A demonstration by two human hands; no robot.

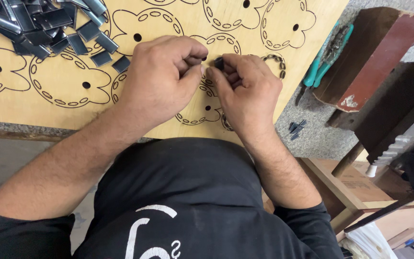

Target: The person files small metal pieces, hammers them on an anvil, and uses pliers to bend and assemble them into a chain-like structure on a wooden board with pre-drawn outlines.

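Both hands pinch one small dark metal strip (pixel 219 63) over the plywood board (pixel 49 103), left hand (pixel 161 76) and right hand (pixel 245 86) fingers closed tight, seemingly mid-fitting into a cut slot, with the strip pile (pixel 49 26) at ten o'clock.

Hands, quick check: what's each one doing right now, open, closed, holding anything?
Left hand: closed, fingertips pinched at the wooden board; whether it grips anything cannot be told.
Right hand: closed, pinching a small dark metal piece.

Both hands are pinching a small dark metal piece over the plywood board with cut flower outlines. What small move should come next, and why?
Probably press the small dark metal piece down into the slot under it. Left hand and right hand pinch it just above the plywood board, whose neighbouring curved slots already hold such pieces.
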